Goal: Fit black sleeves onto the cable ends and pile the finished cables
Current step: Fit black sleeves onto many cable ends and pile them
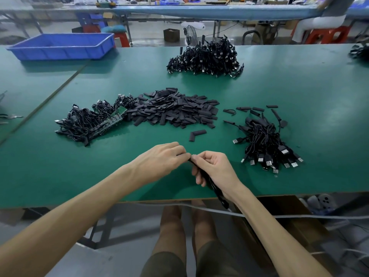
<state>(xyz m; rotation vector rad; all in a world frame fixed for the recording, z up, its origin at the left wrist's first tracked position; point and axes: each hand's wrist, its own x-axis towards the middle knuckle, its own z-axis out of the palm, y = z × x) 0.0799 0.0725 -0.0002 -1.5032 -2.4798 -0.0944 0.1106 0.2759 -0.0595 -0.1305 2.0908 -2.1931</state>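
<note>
Well, left hand (161, 159): fingers curled, tips pinching a small black sleeve (180, 154) just above the table's near edge.
Right hand (214, 168): closed in a loose fist round a black cable (215, 187), thumb and forefinger meeting the left fingertips.
Cable: runs from the fingertips through the fist, then hangs down past the table edge beside the wrist. Its tip is hidden between the two hands, so I cannot tell how far the sleeve is on.
Table (289, 92): green mat, with the hands low at the near middle.
Sleeve pile (175, 110): a broad heap of flat black sleeves beyond the hands, at mid-table.
Bent sleeve (196, 133): lies alone between that heap and the hands.
Board cables (87, 122): a tangle left of the sleeve pile and touching it, with green circuit strips showing along its right side.
Near pile (267, 144): a heap of cables right of the hands, silver USB plugs fanned toward the near edge, black sleeved ends pointing away.
Loose sleeves (257, 108): a few scattered just behind the near pile.
Far pile (205, 56): a bigger mound of cables near the table's far side.
Tray (61, 46): blue plastic, at the far left corner, well apart from everything else.
</note>
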